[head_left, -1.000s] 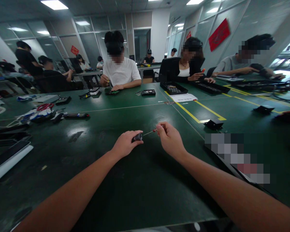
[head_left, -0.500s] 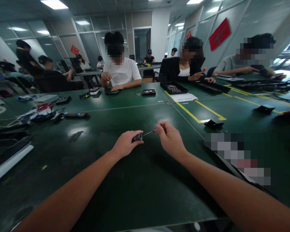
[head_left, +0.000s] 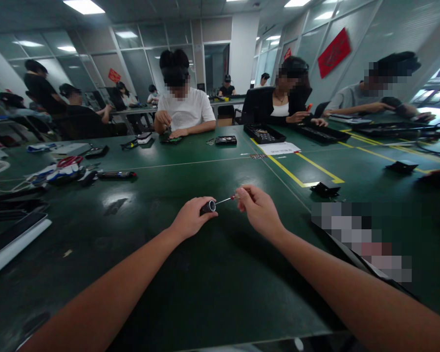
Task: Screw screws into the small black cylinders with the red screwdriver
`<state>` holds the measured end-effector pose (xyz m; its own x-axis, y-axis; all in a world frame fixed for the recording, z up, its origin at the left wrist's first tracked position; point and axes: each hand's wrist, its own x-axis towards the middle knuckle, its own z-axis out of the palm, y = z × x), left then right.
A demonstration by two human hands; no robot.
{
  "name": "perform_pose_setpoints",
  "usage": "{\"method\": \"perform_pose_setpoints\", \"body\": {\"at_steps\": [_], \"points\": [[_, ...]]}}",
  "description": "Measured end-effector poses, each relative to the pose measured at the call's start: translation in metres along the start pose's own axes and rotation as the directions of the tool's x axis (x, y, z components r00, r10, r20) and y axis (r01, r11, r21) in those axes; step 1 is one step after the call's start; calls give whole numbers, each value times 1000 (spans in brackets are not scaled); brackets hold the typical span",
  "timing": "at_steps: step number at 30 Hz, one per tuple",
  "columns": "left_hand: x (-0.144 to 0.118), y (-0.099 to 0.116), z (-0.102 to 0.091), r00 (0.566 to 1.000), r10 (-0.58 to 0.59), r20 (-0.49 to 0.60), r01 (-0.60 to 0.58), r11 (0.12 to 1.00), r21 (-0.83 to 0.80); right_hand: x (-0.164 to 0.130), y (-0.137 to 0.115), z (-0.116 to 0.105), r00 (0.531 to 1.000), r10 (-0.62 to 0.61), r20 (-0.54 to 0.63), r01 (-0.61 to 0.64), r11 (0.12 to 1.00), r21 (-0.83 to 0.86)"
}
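Note:
My left hand (head_left: 189, 218) is closed around a short dark cylinder with a silvery end, a tool handle (head_left: 208, 207), held just above the green table (head_left: 190, 293). My right hand (head_left: 257, 210) pinches a thin metal bit (head_left: 225, 200) with a small red collar near my fingers. The bit's free tip sits at the handle's open end. Both hands hover over the middle of the table, close together.
A white-edged flat device (head_left: 12, 242) lies at the left edge. Gloves, scissors and a dark tool (head_left: 115, 174) are at the far left. Small black parts (head_left: 324, 188) sit by yellow tape lines on the right. Several other people work across the table with black trays (head_left: 263, 133).
Hardly anything has changed: my hands hold the handle and bit in the same spot, with the bit's tip staying at the handle's end.

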<state>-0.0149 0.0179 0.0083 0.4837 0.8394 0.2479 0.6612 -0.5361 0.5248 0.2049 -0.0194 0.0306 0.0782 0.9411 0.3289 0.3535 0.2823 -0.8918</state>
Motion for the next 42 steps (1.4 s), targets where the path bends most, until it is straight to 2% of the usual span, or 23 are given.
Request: {"method": "perform_pose_setpoints", "body": {"at_steps": [5, 11, 18, 26, 28, 32, 37, 42], "points": [[0, 0, 0, 1000, 10, 6, -10, 1000, 16, -1, -1, -1, 1000, 22, -16, -22, 1000, -10], [0, 0, -1, 1000, -8, -13, 8, 1000, 14, 0, 2, -1, 998, 25, 57, -24, 1000, -14], [0, 1, 1, 1000, -2, 23, 1, 999, 47, 4, 1, -3, 996, 24, 87, -3, 973, -229], [0, -3, 1, 1000, 0, 4, 0, 1000, 30, 1, 1, -2, 978, 43, 206, -15, 991, -136], [0, -2, 1, 1000, 9, 8, -9, 1000, 30, 3, 2, -3, 980, 60, 191, -38, 993, -115], [-1, 1, 0, 1000, 16, 18, -16, 999, 35, 8, 3, -4, 987, 85, 139, -60, 983, -176], [-1, 2, 0, 997, 25, 72, -31, 996, 84, 9, 3, -5, 977, 106, 187, -79, 986, -145], [0, 2, 0, 1000, 16, 18, -17, 997, 75, 9, 4, -3, 975, 86, 204, -77, 996, -53]]}}
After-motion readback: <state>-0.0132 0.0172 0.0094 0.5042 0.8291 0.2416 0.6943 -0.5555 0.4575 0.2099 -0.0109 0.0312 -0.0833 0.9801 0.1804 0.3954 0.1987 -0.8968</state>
